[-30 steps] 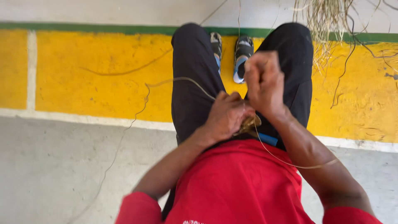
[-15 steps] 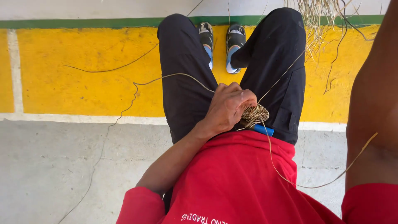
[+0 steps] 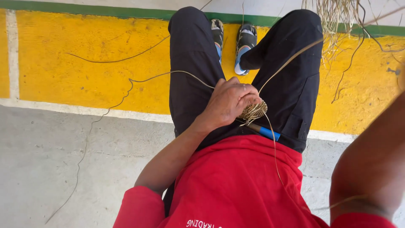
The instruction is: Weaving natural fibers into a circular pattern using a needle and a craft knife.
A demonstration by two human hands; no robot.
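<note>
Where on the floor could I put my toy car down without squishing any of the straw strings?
The grey concrete at lower left is mostly bare, edged by the white line and one thin strand. It is crowded near the left hand holding the small woven coil, and by the fibre bundle at upper right.

The left hand (image 3: 230, 103) rests on the lap, knuckles up, fingers curled in a closed grip around the small woven coil (image 3: 254, 111). Its forearm runs down and left of the coil, bent at the elbow. The right forearm rises far right of the coil; its hand is out of frame.
</note>
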